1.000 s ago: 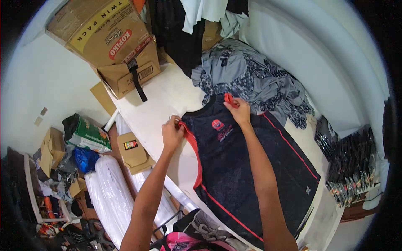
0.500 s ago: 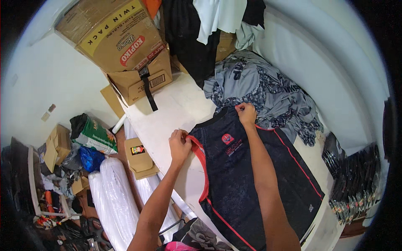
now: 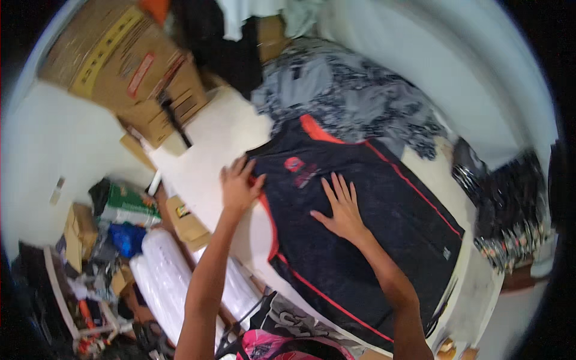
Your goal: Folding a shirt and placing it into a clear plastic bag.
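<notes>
A black sleeveless jersey (image 3: 384, 210) with red piping and red armhole edges lies spread out on a white table (image 3: 204, 141). Its neck points to the upper left, and a small red emblem (image 3: 294, 164) sits on the chest. My left hand (image 3: 240, 189) rests at the near shoulder, fingers stretched out over the red-trimmed armhole edge. Flat on the jersey's middle, just below the emblem, lies my right hand (image 3: 342, 210) with its fingers spread. Neither hand grips the fabric.
A heap of grey patterned garments (image 3: 354, 84) borders the jersey's far side. Cardboard boxes (image 3: 132, 66) stand at the table's far left corner. Stacked black garments in clear plastic (image 3: 510, 204) are at the right. White wrapped rolls (image 3: 168, 270) stand left of the table.
My right hand has let go of the far shoulder and come down onto the jersey's middle. My left hand has opened from its pinch on the near armhole. The view has shifted.
</notes>
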Demonstrator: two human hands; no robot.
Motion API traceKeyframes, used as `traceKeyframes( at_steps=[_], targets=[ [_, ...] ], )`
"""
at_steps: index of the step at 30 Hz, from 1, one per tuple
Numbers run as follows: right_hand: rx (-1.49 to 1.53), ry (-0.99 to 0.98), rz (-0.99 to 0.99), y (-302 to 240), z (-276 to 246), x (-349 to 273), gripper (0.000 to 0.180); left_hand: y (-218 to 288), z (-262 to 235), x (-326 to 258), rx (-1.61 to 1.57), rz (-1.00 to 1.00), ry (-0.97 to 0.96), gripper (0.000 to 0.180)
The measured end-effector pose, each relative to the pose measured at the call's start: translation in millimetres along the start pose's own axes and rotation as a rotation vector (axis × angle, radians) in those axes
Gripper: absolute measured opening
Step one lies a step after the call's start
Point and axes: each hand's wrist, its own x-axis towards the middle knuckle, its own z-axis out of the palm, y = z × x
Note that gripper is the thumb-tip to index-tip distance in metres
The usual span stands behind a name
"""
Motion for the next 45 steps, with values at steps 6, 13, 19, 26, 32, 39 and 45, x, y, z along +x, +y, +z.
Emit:
traceKeyframes(
  at_steps=[6,13,19,26,32,39,45],
  targets=[
    [-0.245,0.012,0.511,105.8,-72.5,-134.4,0.089,-17.4,3.3,-8.4,0.032,-0.050,-0.045,0.058],
    [-0.198,0.119,0.709,139.6,-112.3,-183.4,0.088,96.6,30.2,44.0,-0.276,0.418,-0.064,0.045],
    [-0.243,0.061,0.670,162.2,-107.2,-216.1,0.087,180.3,99.8,61.2,-0.244,0.744,-0.342,0.042],
    [-0.280,0.092,0.792,205.4,-145.7,-270.7,0.081,197.2,133.3,70.6,0.216,0.244,-0.352,0.057],
    [-0.274,0.218,0.651,214.4,-135.5,-239.1,0.074,327.5,155.1,44.7,-0.139,0.723,-0.434,0.049],
    [-0.472,0.170,1.050,235.6,-157.6,-275.3,0.074,336.1,180.9,75.9,0.109,0.443,-0.508,0.061],
    [-0.248,0.331,0.793,78.8,-158.1,-257.3,0.048,399.7,75.7,-71.9,-0.135,0.998,-0.626,0.054]
  ],
)
